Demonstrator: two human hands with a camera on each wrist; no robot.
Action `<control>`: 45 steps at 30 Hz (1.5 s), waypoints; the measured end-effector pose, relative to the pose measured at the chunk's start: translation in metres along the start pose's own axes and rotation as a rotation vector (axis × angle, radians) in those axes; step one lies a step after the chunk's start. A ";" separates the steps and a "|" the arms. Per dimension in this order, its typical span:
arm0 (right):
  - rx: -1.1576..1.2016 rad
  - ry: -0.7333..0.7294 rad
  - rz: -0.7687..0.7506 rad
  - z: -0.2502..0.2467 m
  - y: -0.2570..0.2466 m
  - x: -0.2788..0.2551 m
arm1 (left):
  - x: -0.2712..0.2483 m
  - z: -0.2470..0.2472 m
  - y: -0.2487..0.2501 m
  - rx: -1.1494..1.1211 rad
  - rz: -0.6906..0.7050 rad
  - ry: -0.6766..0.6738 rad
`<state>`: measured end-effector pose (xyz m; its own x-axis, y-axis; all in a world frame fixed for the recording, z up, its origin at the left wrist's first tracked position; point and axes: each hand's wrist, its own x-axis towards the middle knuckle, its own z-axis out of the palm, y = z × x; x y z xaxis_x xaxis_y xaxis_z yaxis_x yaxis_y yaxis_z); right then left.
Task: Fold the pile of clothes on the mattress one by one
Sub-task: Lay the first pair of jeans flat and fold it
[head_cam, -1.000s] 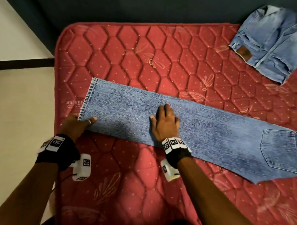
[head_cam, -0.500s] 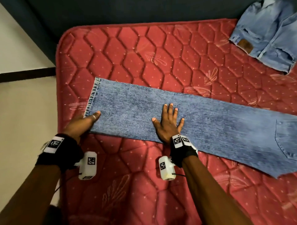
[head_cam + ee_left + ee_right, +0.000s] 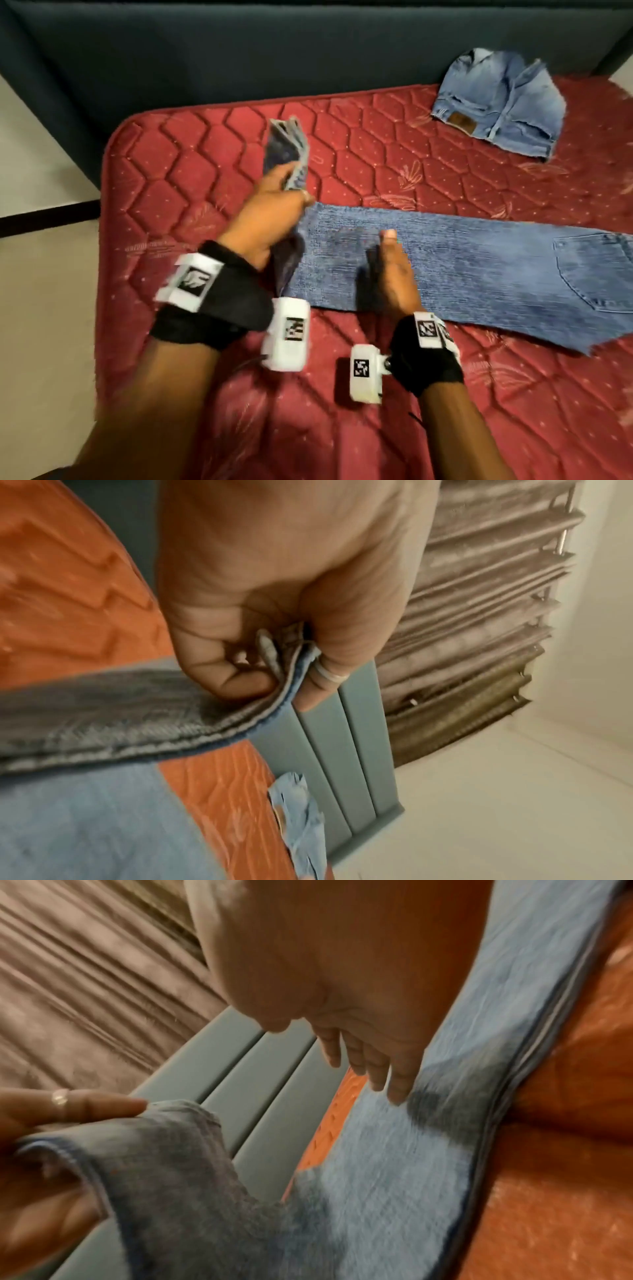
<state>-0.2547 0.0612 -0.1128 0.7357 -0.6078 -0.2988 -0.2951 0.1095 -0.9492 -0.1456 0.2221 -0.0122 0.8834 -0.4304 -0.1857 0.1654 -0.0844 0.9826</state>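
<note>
Your left hand (image 3: 270, 212) grips the hem end of the jeans (image 3: 479, 270), raised off the red mattress (image 3: 212, 147); the rest of the leg lies flat across it. Your left wrist view shows what the head view blurs: fingers (image 3: 240, 674) and thumb pinching the doubled hem. Your right hand (image 3: 394, 274) stands on edge at mid-leg, fingers straight, holding nothing; your right wrist view shows its fingertips (image 3: 394, 1093) on the denim. Only the head view shows the folded jeans (image 3: 496, 106) at the far right corner.
</note>
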 end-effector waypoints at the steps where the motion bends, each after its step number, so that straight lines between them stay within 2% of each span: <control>1: 0.207 0.025 0.066 -0.013 -0.004 -0.003 | 0.002 0.031 0.002 0.068 0.008 -0.049; 3: 0.436 -0.003 0.136 -0.045 0.003 0.002 | -0.003 0.095 -0.004 0.220 -0.028 -0.283; 5: 0.524 -0.069 0.178 -0.066 0.011 0.004 | -0.012 0.128 -0.022 0.508 -0.040 -0.490; 6: 0.480 -0.072 0.190 -0.073 0.019 0.007 | -0.018 0.131 -0.033 0.656 -0.009 -0.491; 8: 0.354 -0.043 0.136 -0.078 0.032 0.009 | -0.023 0.118 -0.053 0.804 0.083 -0.350; 10: 0.199 0.053 0.038 -0.080 0.040 0.012 | -0.019 0.096 -0.076 0.878 0.188 -0.185; 11: 0.180 0.077 0.002 -0.079 0.044 0.016 | -0.016 0.083 -0.083 0.957 0.207 -0.155; 12: 0.173 0.070 -0.015 -0.078 0.048 0.019 | -0.008 0.070 -0.093 1.056 0.174 -0.164; 14: 0.116 0.039 -0.041 -0.074 0.054 0.020 | 0.004 0.050 -0.108 1.241 0.065 -0.283; 16: 0.006 0.039 -0.058 -0.074 0.061 0.023 | 0.005 0.041 -0.124 1.321 -0.012 -0.366; 17: -0.041 0.041 -0.060 -0.074 0.063 0.026 | 0.005 0.040 -0.130 1.289 -0.016 -0.342; 18: -0.068 0.037 -0.041 -0.074 0.064 0.030 | 0.003 0.039 -0.132 1.209 -0.014 -0.265; 20: -0.094 0.018 -0.028 -0.075 0.060 0.037 | 0.003 0.037 -0.131 0.918 -0.015 -0.005; 21: -0.132 0.019 -0.042 -0.073 0.058 0.041 | 0.005 0.034 -0.129 0.778 -0.010 0.078; 22: -0.199 0.019 -0.041 -0.072 0.056 0.043 | 0.009 0.030 -0.126 0.666 -0.011 0.085; 24: -0.306 0.017 -0.069 -0.071 0.055 0.045 | 0.018 0.023 -0.123 0.470 -0.026 -0.052; 26: -0.365 0.030 -0.094 -0.069 0.054 0.041 | 0.022 0.020 -0.118 0.245 -0.116 -0.194; 29: -0.417 0.014 -0.107 -0.068 0.055 0.039 | 0.017 0.020 -0.111 -0.004 -0.238 -0.241; 33: -0.480 -0.041 -0.110 -0.061 0.047 0.028 | -0.004 0.013 -0.114 -0.109 -0.245 -0.192; 36: -0.490 -0.091 -0.126 -0.039 0.045 0.002 | -0.024 -0.013 -0.120 -0.137 -0.230 -0.154; 45: -0.550 -0.354 -0.177 0.088 0.042 -0.089 | -0.107 -0.161 -0.129 -0.191 -0.238 0.066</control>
<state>-0.2791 0.1891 -0.1349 0.9291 -0.2750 -0.2471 -0.3503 -0.4409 -0.8263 -0.1912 0.4235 -0.1187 0.8353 -0.3591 -0.4163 0.4450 -0.0030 0.8955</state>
